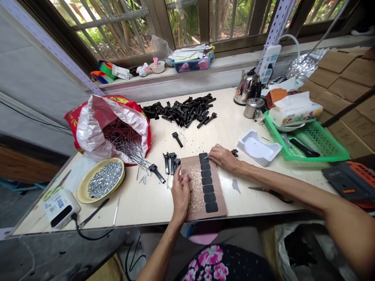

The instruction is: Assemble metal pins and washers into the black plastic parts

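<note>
A brown sheet (221, 183) lies at the table's front edge, with a column of black rounded-square pads (208, 189) and many tiny pale specks on it. My left hand (181, 193) rests on the sheet's left edge, index finger stretched out, the other fingers loosely bent, nothing visible in them. At the upper end of the column, my right hand (221, 157) has its fingertips pinched together at the right edge of the pads. What they grip is too small to make out. Several black plastic pieces (172, 160) lie just beyond my left hand.
A heap of black plastic pieces (187, 111) lies at the back. Leftward are a red bag (143, 117) of thin metal rods and a yellow bowl (80, 191) of small silvery parts. Rightward are scissors (271, 192), a white tray (258, 148), a green basket (336, 150) and a kettle (243, 91).
</note>
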Available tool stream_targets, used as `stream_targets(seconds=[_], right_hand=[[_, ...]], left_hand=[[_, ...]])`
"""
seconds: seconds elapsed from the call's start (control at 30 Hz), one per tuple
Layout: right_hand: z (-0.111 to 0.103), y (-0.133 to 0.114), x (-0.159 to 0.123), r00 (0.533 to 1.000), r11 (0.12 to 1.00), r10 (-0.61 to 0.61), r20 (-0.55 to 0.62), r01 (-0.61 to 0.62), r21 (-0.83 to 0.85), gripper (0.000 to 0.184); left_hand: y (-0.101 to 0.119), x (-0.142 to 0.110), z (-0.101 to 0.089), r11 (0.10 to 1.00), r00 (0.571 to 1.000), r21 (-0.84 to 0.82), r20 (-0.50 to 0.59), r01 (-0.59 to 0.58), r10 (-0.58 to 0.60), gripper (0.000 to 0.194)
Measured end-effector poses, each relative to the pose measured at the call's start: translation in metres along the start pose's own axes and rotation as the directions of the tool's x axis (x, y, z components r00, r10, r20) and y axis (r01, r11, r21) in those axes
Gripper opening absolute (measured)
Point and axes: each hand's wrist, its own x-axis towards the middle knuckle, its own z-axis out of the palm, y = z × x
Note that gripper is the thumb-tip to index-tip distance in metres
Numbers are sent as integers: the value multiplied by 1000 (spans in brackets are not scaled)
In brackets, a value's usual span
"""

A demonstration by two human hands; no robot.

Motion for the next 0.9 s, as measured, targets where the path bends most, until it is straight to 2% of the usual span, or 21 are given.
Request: stream_targets(seconds=[0.03, 0.13, 0.2, 0.37, 0.53, 0.7, 0.73, 0.8, 0.87, 0.9], right_hand=[[-1, -1, 0, 1000, 1000, 10, 2, -10, 14, 37], [0, -13, -8, 990, 992, -123, 75, 119, 51, 34], [2, -23, -15, 981, 985, -165, 102, 159, 66, 31], [2, -32, -19, 991, 991, -95, 95, 86, 99, 32], [-1, -25, -13, 993, 993, -61, 100, 50, 107, 33], [2, -18, -10, 994, 995, 97, 39, -98, 11, 34], [1, -22, -12, 995, 996, 87, 47, -87, 9, 35], [-8, -33, -20, 993, 999, -26, 116, 21, 40, 35], [-28, -45, -32, 971, 988, -128, 201, 109, 106, 34], [-41, -49, -41, 962, 985, -136, 237, 104, 141, 32]], left_hand=[[0, 0, 0, 1000, 1000, 2, 0, 7, -7, 53], [-2, 1, 1, 1000, 1000, 1, -5, 17, -17, 52], [-3, 2, 1, 1000, 1000, -4, -9, 11, -11, 50], [-4, 1, 1, 1000, 1000, 19, -1, -22, 22, 49], [-3, -1, 2, 999, 999, 28, -9, -35, 35, 48], [-5, 0, 1, 998, 998, 26, -11, -65, 65, 47], [-6, 0, 1, 998, 998, 23, -14, -64, 65, 47], [-6, 0, 3, 998, 998, 17, -20, -56, 56, 47], [-4, -3, 4, 999, 998, -5, -27, -48, 48, 46], [-3, -5, 4, 999, 999, -27, -26, -42, 41, 47]])
